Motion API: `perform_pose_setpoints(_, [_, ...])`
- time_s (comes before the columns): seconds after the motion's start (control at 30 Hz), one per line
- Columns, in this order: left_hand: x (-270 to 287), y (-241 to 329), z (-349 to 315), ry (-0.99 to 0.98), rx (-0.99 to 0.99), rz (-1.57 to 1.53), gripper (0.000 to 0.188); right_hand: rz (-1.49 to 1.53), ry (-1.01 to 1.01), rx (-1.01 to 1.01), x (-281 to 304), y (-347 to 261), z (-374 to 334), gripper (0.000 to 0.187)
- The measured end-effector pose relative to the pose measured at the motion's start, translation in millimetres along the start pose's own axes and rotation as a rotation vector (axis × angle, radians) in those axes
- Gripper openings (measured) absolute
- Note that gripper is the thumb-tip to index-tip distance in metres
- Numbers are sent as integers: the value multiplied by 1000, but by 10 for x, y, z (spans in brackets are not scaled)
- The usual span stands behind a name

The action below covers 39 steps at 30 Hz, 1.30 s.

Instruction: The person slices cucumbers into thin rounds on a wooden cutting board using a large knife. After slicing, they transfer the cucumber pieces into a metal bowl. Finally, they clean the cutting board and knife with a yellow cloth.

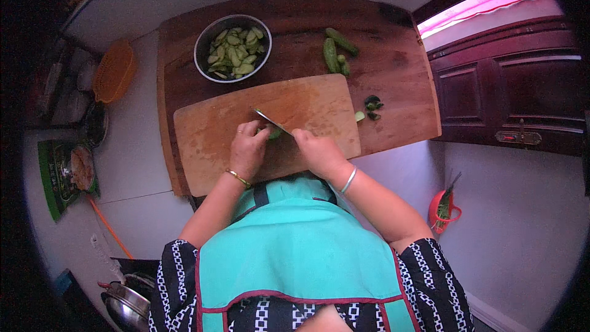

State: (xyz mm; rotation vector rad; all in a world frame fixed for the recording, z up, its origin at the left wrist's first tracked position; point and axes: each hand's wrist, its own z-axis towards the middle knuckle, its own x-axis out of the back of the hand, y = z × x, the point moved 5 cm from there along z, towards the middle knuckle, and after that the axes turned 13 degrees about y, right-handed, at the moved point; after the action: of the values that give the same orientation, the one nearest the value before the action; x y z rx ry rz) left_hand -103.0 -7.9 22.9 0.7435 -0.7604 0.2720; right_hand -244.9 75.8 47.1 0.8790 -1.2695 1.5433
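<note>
My right hand (316, 152) is closed round the handle of a knife (271, 120), whose blade slants up and left over the wooden cutting board (313, 95). Close beside the blade, the bent fingers of my left hand (248, 144) press on a piece of green cucumber (274, 132), mostly hidden by the fingers and the knife. Beyond the board stands a metal bowl (198, 55) filled with cucumber slices (236, 51). Several whole cucumbers (330, 55) lie on the table behind the board's right part.
The wooden table (393, 74) carries dark green scraps (373, 106) and a pale cucumber end (359, 116) right of the board. An orange basket (115, 72) is at the left. A dark wooden door (504, 80) is at the right, with a red basket (440, 209) below it. A metal pot (127, 307) is at lower left.
</note>
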Motion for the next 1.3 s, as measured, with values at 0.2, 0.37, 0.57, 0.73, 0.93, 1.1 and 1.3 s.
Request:
perform_pose_setpoints(0.2, [-40, -50, -22, -59, 52, 39, 25, -38, -76, -8, 242, -168, 108, 9])
perform_pose_setpoints(0.37, [-50, -21, -13, -42, 18, 29, 25, -18, -117, -105, 196, -156, 74, 13])
perform_pose_setpoints(0.57, [8, 44, 18, -15, 20, 12, 24, 46, 21, -84, 45, -44, -38, 8])
perform_pose_setpoints(0.73, [-19, 1, -25, -31, 21, -7, 23, 6, -57, -71, 146, -181, 29, 9])
perform_pose_setpoints(0.93, [20, 51, 5, 4, -35, -15, 22, 37, 17, -129, -113, -18, -80, 10])
perform_pose_setpoints(1.1, [-40, -38, -75, -47, 16, 10, 20, -40, -59, -106, 143, -272, 44, 12])
perform_pose_setpoints(1.3, [-27, -39, -69, 41, -46, -43, 19, 44, 13, -137, -104, -103, -68, 13])
